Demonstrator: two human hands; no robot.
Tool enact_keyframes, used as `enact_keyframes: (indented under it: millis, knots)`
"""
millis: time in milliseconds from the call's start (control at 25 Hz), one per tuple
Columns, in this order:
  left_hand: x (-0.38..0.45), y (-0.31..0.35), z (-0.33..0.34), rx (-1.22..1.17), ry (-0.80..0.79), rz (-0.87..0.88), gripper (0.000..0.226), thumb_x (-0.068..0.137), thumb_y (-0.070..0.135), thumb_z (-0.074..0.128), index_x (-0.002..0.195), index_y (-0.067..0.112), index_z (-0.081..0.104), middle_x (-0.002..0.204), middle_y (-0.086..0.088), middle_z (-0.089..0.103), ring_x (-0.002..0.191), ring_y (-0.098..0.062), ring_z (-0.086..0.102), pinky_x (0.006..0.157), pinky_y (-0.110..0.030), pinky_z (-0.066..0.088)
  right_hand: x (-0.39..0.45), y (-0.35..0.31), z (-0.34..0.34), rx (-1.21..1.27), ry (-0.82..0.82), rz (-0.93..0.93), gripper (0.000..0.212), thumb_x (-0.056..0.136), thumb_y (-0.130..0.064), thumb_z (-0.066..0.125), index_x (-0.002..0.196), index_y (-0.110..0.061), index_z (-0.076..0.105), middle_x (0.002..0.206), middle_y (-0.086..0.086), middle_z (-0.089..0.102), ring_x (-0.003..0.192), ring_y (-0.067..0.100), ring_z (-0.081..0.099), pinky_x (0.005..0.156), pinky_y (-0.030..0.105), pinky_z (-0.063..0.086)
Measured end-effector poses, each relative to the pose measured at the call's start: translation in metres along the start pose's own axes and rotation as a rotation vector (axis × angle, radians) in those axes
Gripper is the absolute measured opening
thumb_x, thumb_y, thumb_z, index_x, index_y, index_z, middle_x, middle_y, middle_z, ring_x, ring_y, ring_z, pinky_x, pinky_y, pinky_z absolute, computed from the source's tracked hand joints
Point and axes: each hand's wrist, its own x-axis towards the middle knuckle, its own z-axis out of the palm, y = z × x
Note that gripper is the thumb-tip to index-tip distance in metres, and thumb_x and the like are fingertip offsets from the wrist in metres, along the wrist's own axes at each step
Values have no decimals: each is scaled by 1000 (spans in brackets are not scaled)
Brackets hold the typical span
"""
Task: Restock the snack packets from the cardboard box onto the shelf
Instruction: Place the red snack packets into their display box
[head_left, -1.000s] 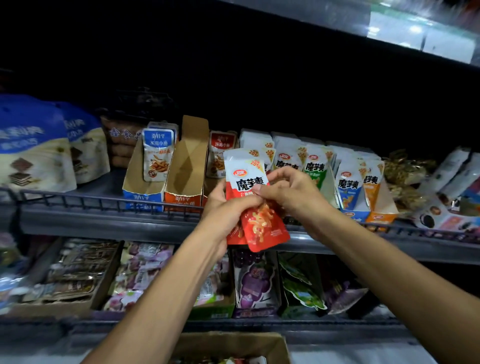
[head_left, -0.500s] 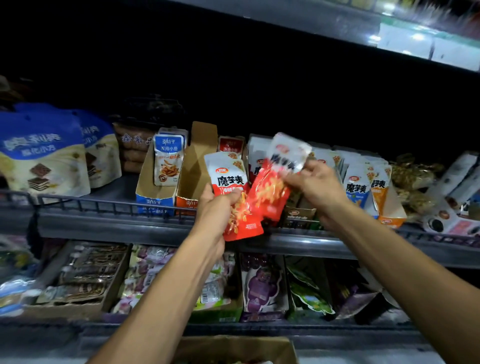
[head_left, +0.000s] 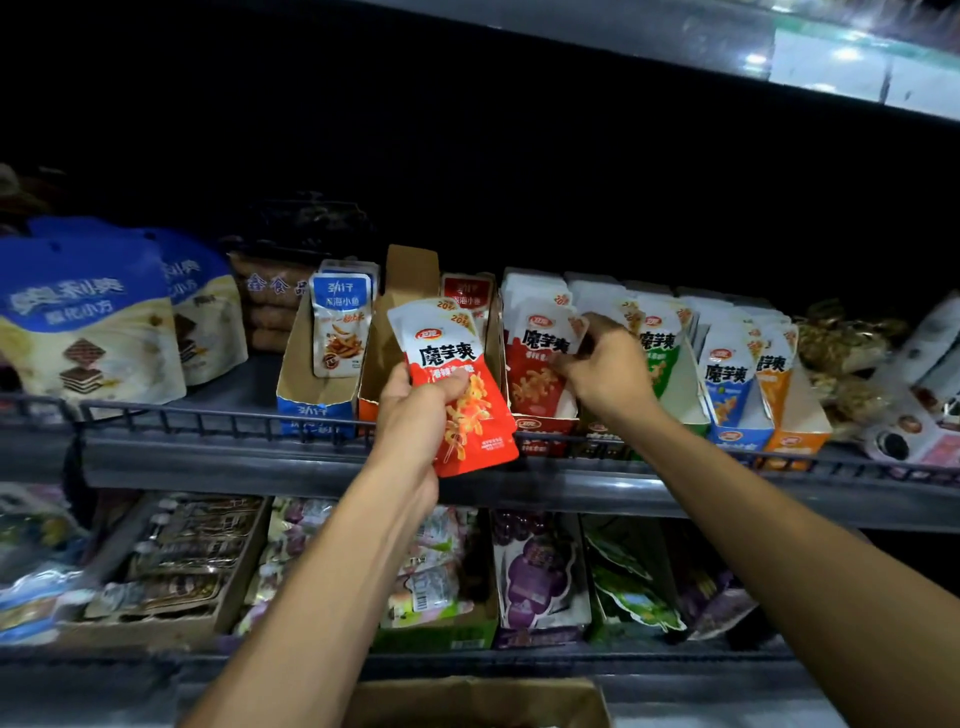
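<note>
Since half a second ago, the right hand (head_left: 605, 371) has carried its red-and-white konjac packet (head_left: 540, 358) into the red display tray (head_left: 543, 423), pinching its top edge to stand it upright at the front of the row. Just left of that tray, the left hand (head_left: 415, 415) grips a small stack of matching packets (head_left: 457, 374), likely as ready stock. Below the tray, the cardboard box (head_left: 478, 699) waits at the frame's bottom edge.
</note>
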Motion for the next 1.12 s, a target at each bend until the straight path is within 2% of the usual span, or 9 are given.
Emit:
enact_keyframes:
  millis: [80, 160, 240, 400, 480, 680, 840, 1000, 1120]
  knots:
    - [0, 0, 0, 24, -26, 5, 30, 90, 14, 69, 117, 25, 62, 98, 1, 76, 80, -16, 74, 62, -29, 56, 0, 2, 4, -19, 67, -9, 40, 78, -26, 77, 108, -22, 51, 102, 4, 65, 87, 23, 64, 73, 37, 56]
    - [-1, 0, 0, 35, -50, 11, 33, 87, 13, 73, 116, 24, 63, 96, 1, 77, 78, -15, 74, 59, -29, 57, -8, -3, 1, 11, 171, -5, 41, 80, -25, 76, 108, -20, 47, 99, 3, 61, 86, 20, 60, 71, 33, 51]
    - [-4, 0, 3, 39, -80, 14, 32, 83, 11, 77, 112, 21, 66, 91, 1, 78, 75, -15, 75, 55, -28, 57, -23, -14, -8, 138, 198, -35, 28, 87, -30, 69, 103, -18, 49, 92, 1, 59, 82, 17, 56, 68, 30, 43]
    - [-14, -2, 12, 107, -158, 56, 28, 78, 6, 80, 98, 23, 69, 88, 1, 78, 71, -11, 74, 55, -22, 56, -53, -44, -25, 602, -324, 46, 9, 90, -24, 65, 97, -18, 63, 85, -2, 71, 74, 14, 69, 59, 23, 51]
    - [-18, -3, 13, 148, -166, 64, 26, 81, 7, 77, 96, 25, 68, 89, 3, 78, 73, -10, 74, 57, -22, 56, -55, -48, -28, 621, -409, 144, 14, 87, -15, 68, 101, -14, 65, 91, 3, 75, 78, 15, 73, 60, 22, 55]
    - [-16, 0, 5, 90, -18, 27, 16, 92, 11, 62, 98, 25, 66, 97, -1, 75, 89, -20, 71, 72, -33, 54, -29, -41, -48, 666, 15, 187, 10, 93, -17, 61, 103, -18, 58, 92, -1, 70, 61, 6, 65, 50, 20, 48]
    - [-14, 6, -1, 76, 35, 35, 14, 95, 14, 61, 98, 27, 64, 100, 1, 74, 93, -19, 70, 76, -33, 54, -16, -29, -39, 340, -68, 59, 21, 95, -20, 56, 116, -24, 57, 105, -9, 64, 87, 7, 61, 68, 25, 53]
    - [-15, 3, 1, 145, -4, 87, 17, 95, 16, 63, 101, 32, 66, 96, 9, 75, 89, -12, 70, 72, -32, 54, -13, -16, -14, 159, -102, 36, 17, 91, -17, 63, 105, -27, 59, 99, -2, 68, 82, 14, 67, 74, 37, 60]
    - [-14, 2, 5, 220, -63, 87, 22, 96, 12, 59, 102, 32, 64, 99, 7, 74, 88, -11, 69, 68, -29, 52, -11, -8, 0, 105, 45, 31, 31, 86, -13, 69, 107, -24, 49, 96, 2, 63, 82, 21, 65, 70, 48, 59]
